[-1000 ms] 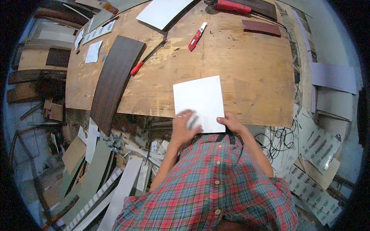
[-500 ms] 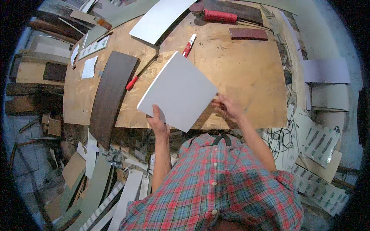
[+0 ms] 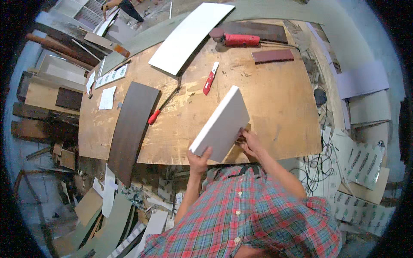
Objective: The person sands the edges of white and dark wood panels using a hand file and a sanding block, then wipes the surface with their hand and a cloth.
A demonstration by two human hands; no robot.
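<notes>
A white rectangular board [image 3: 226, 127] is tilted up above the near part of the workbench, its thick white edge turned toward the upper left. My left hand [image 3: 199, 161] grips the near left corner, thumb on the face. At the right side of the board, the fingers of my right hand [image 3: 250, 142] are closed on the edge; part of them is hidden. Beyond it lies a red and white utility knife [image 3: 210, 79]. A screwdriver with a red handle [image 3: 154, 116] rests to the left, beside a long dark brown board [image 3: 132, 124].
On the wooden workbench [image 3: 279, 107], a long white panel [image 3: 189, 41], a red power tool with a round head [image 3: 238, 40] and a maroon strip [image 3: 272, 56] lie farther back. Offcuts [image 3: 109, 223] crowd the floor at left; tangled black cable [image 3: 316, 165] hangs at right. Another person [image 3: 122, 6] is far back.
The white board has come nearer my body and tipped up, showing more of its edge. My right hand has closed on its right side. The view has shifted, revealing a person far back.
</notes>
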